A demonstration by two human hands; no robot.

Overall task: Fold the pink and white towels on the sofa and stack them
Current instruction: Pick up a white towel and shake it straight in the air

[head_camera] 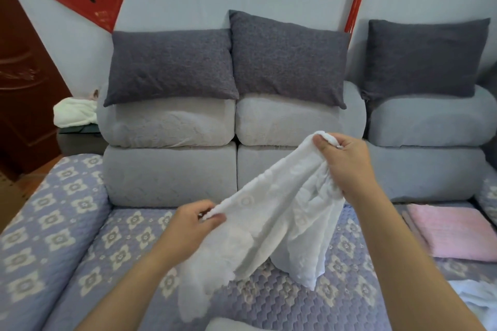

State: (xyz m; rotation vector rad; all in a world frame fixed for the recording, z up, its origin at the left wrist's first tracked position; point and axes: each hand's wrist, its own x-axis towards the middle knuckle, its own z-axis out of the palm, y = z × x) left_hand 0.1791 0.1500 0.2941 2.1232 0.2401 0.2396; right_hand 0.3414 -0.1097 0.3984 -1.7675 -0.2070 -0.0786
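Observation:
A white towel (271, 226) hangs in the air above the sofa seat (134, 226), its lower folds drooping onto the patterned cover. My left hand (193, 226) pinches one edge of it low and to the left. Higher up on the right, my right hand (347, 166) grips another edge in a fist. A folded pink towel (454, 234) lies flat on the seat at the right. More white cloth (478, 301) shows at the lower right edge, and another white piece (231, 325) at the bottom edge.
Three dark grey cushions (287, 62) lean along the sofa back. A white cloth (74, 113) lies on a small side table to the left of the sofa. The padded left armrest (45, 223) borders the seat. A brown door stands at far left.

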